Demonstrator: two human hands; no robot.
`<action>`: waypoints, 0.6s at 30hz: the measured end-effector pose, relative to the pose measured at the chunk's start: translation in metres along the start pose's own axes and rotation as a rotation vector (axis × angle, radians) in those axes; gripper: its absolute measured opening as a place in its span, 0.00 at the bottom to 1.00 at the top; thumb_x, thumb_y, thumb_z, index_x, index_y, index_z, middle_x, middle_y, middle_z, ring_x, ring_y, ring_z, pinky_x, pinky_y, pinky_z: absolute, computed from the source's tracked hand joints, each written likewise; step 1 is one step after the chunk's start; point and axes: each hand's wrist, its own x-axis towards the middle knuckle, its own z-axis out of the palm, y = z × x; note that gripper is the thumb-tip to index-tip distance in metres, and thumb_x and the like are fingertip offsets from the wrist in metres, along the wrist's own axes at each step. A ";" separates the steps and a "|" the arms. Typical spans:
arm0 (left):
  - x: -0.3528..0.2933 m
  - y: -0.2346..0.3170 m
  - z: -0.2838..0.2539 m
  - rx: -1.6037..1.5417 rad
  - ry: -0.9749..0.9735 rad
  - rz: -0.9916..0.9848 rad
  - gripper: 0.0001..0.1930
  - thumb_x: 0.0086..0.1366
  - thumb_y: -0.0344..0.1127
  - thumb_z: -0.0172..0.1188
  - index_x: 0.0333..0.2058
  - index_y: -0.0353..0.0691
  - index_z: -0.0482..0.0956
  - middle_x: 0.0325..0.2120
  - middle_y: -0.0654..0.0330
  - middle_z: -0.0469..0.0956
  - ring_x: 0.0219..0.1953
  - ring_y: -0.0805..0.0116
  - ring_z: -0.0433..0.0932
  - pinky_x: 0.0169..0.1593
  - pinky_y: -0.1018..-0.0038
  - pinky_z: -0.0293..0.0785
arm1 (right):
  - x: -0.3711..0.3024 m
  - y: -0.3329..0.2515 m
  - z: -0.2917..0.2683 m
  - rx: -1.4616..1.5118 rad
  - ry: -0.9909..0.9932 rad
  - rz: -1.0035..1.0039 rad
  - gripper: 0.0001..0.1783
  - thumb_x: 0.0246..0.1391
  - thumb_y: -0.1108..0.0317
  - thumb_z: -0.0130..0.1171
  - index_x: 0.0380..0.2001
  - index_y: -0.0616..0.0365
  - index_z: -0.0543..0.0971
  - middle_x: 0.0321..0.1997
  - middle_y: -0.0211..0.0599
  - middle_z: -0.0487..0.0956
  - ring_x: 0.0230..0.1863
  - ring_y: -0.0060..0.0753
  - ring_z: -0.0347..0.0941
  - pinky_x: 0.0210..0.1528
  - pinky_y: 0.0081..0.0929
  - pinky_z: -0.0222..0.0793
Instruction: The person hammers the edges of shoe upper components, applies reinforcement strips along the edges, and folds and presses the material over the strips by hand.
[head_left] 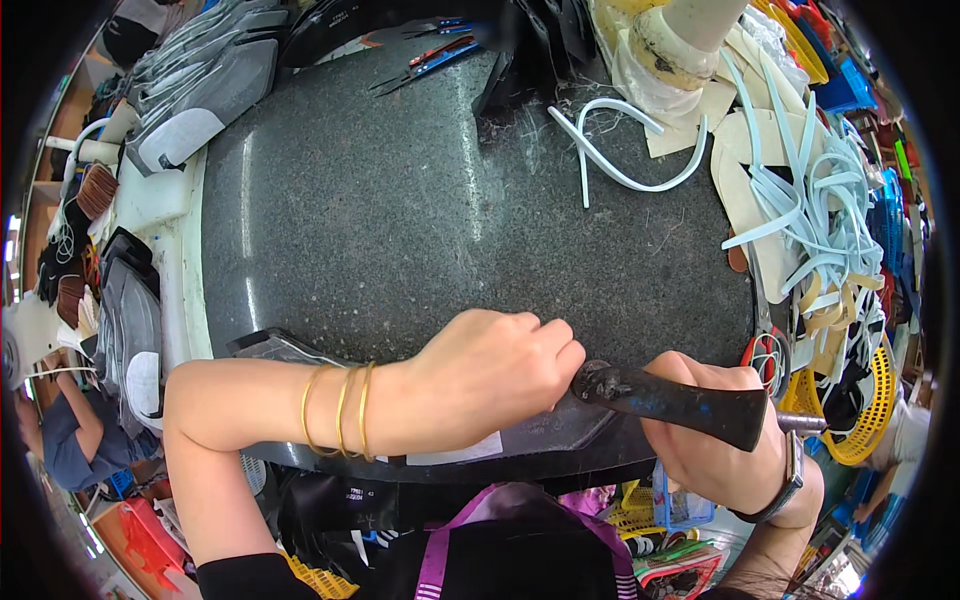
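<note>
My left hand (490, 375) is closed, its fingers curled down onto a dark grey shoe upper (555, 430) lying at the near edge of the dark stone worktop (340, 220). The hand and forearm cover most of that upper, and the fingertips are hidden. Just to the right, my right hand (715, 440) grips a hammer (690, 402) with a dark, worn metal head. Its round face is beside my left knuckles, over the upper, and its wedge-shaped end points right. The handle's end sticks out past my right hand.
Grey shoe uppers (215, 90) are piled at the far left, with more (130, 330) nearer. Blue-handled thread snips (440, 62) lie at the back. Pale blue strips (815, 190) heap at the right, near red-handled scissors (765, 335). A white post (690, 40) stands at the back.
</note>
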 end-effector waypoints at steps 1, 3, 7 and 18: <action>0.001 -0.004 0.003 0.024 0.031 0.009 0.11 0.55 0.37 0.65 0.29 0.40 0.72 0.25 0.61 0.70 0.29 0.64 0.76 0.31 0.70 0.75 | -0.001 0.000 0.001 0.011 0.016 0.002 0.09 0.49 0.73 0.59 0.30 0.59 0.68 0.21 0.39 0.69 0.20 0.44 0.74 0.18 0.36 0.68; -0.001 -0.003 0.007 0.033 0.072 0.002 0.10 0.55 0.36 0.64 0.29 0.40 0.72 0.25 0.61 0.69 0.29 0.64 0.76 0.31 0.70 0.75 | -0.004 0.000 0.002 0.023 0.032 0.004 0.09 0.49 0.73 0.59 0.30 0.59 0.68 0.21 0.38 0.69 0.20 0.44 0.74 0.18 0.36 0.68; -0.018 0.002 0.010 0.026 0.131 -0.046 0.08 0.56 0.31 0.62 0.35 0.37 0.76 0.30 0.60 0.74 0.31 0.64 0.76 0.32 0.73 0.75 | -0.004 0.002 0.004 -0.008 0.017 -0.002 0.09 0.50 0.72 0.59 0.30 0.58 0.68 0.22 0.37 0.69 0.21 0.40 0.74 0.19 0.35 0.69; -0.031 0.013 0.013 0.161 0.126 0.093 0.16 0.48 0.32 0.61 0.38 0.35 0.81 0.34 0.63 0.75 0.32 0.69 0.73 0.32 0.75 0.75 | 0.005 0.002 -0.003 -0.112 0.095 -0.108 0.12 0.49 0.63 0.60 0.31 0.57 0.71 0.23 0.35 0.67 0.22 0.34 0.73 0.21 0.32 0.69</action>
